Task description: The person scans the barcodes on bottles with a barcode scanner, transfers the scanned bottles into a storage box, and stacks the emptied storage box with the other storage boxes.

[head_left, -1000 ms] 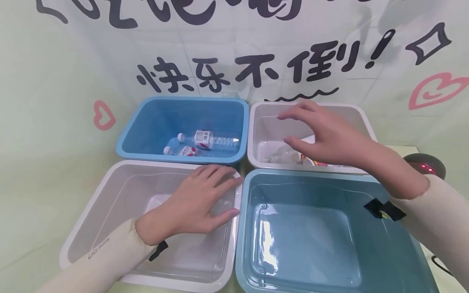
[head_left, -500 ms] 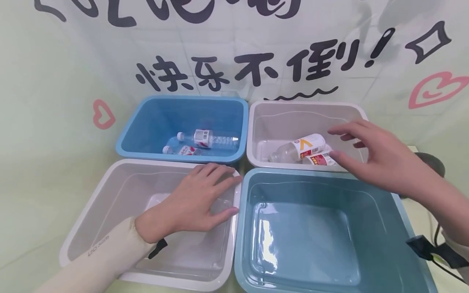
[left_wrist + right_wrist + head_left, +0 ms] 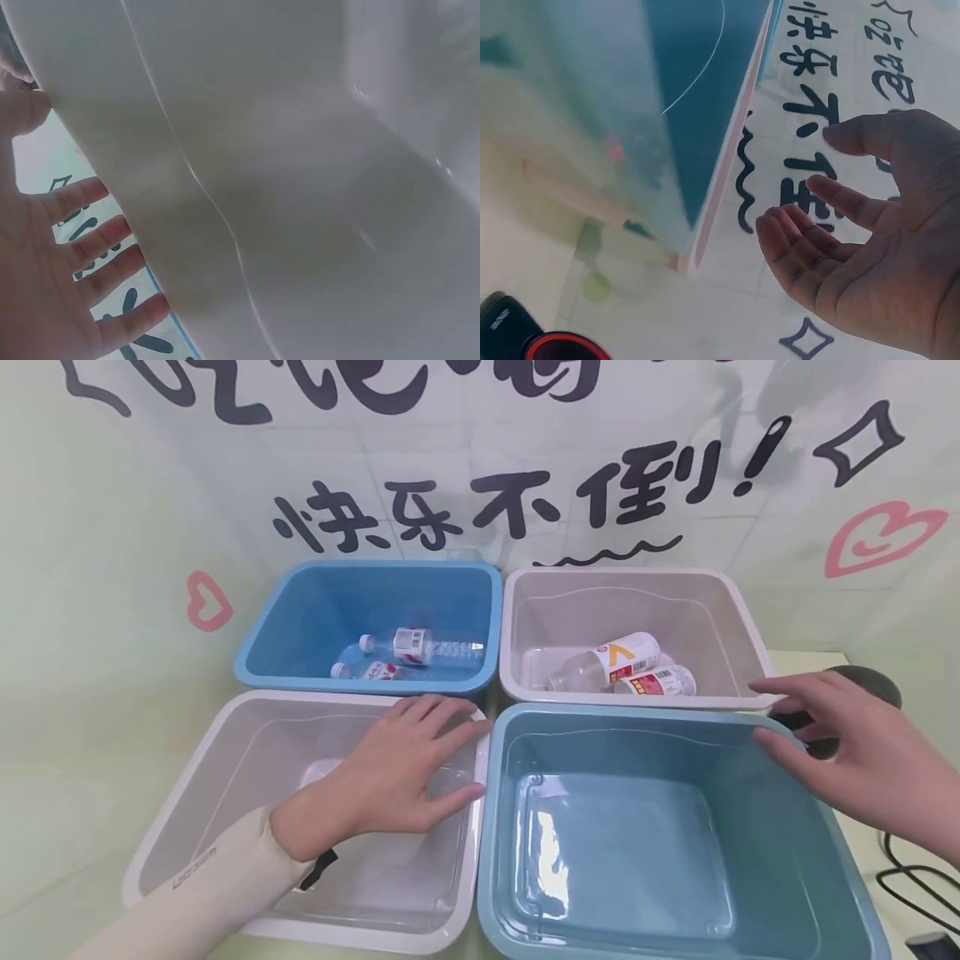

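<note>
My left hand [image 3: 382,768] reaches over the near-left pale grey plastic tub [image 3: 247,760], fingertips at its right rim. In the left wrist view its fingers are spread beside the tub's edge, holding nothing. My right hand [image 3: 862,752] hovers at the right rim of the near-right teal tub [image 3: 622,860], empty, with relaxed, slightly bent fingers. In the far-right grey tub [image 3: 637,585] lie a clear plastic bottle with a white label [image 3: 626,658] and another labelled bottle [image 3: 663,681]. Two clear bottles lie in the far-left blue tub [image 3: 315,602]: one upper [image 3: 412,645], one lower [image 3: 378,671].
The four tubs stand close together, rims nearly meeting. Behind my right hand is a dark rounded device [image 3: 873,681]; the right wrist view shows its red ring [image 3: 562,349]. A black cable [image 3: 896,868] lies at the right. A white sheet with black lettering [image 3: 517,502] hangs behind.
My right hand has moved right and downward, from over the far-right tub to the teal tub's right edge, uncovering the bottles there. My left hand has stayed at its rim.
</note>
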### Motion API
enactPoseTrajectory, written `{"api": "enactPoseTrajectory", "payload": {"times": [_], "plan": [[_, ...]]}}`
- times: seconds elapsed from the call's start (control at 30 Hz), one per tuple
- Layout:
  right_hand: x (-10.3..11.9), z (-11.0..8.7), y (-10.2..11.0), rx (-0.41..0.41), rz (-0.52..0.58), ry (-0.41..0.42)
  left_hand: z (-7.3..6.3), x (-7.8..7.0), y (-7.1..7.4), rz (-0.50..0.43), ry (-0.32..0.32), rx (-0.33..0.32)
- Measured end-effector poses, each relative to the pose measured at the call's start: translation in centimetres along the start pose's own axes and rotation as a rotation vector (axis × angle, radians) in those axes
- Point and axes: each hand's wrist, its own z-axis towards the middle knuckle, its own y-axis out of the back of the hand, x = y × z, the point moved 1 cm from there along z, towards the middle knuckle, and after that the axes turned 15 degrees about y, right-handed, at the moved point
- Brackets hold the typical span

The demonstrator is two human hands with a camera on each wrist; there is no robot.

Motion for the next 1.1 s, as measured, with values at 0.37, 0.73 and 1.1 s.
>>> {"api": "enactPoseTrajectory", "payload": {"times": [0.37,0.73,1.1], "plan": [[-2.1,-6.8,-1.8,-0.14,0.239,-0.226,0.2,0.1,0.3,0.029,-0.027,0.034],[-2.3,-9.7,-2.5,0.003,0.253,-0.363,0.1,-0.3,1.6,-0.028,0.022,0.136],[-2.7,-11.0,-2.8,0.038,0.398,-0.482,0.4,-0.9,2.0,-0.016,0.028,0.19]]}}
